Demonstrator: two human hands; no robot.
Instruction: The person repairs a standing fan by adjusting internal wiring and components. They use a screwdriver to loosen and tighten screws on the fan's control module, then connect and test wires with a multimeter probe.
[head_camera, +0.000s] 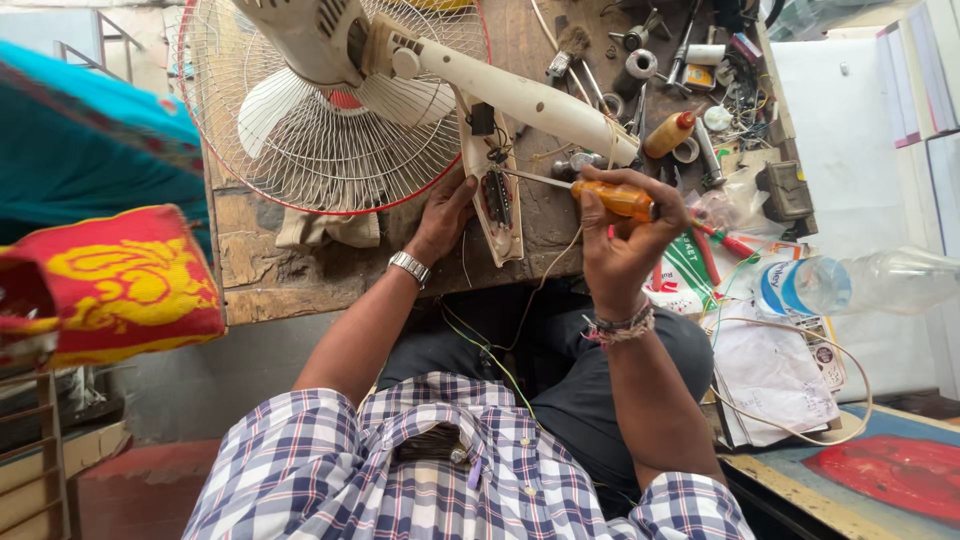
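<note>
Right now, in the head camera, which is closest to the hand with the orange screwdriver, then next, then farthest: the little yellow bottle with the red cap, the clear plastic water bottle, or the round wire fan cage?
From the right hand:
1. Small yellow bottle with red cap, on the bench just beyond the hand.
2. Clear plastic water bottle, lying off to one side.
3. Round wire fan cage, away on the other side, past the left hand.

Tool clutter (690, 60) crowds the far bench (300, 270); its near-left edge seems free.
</note>
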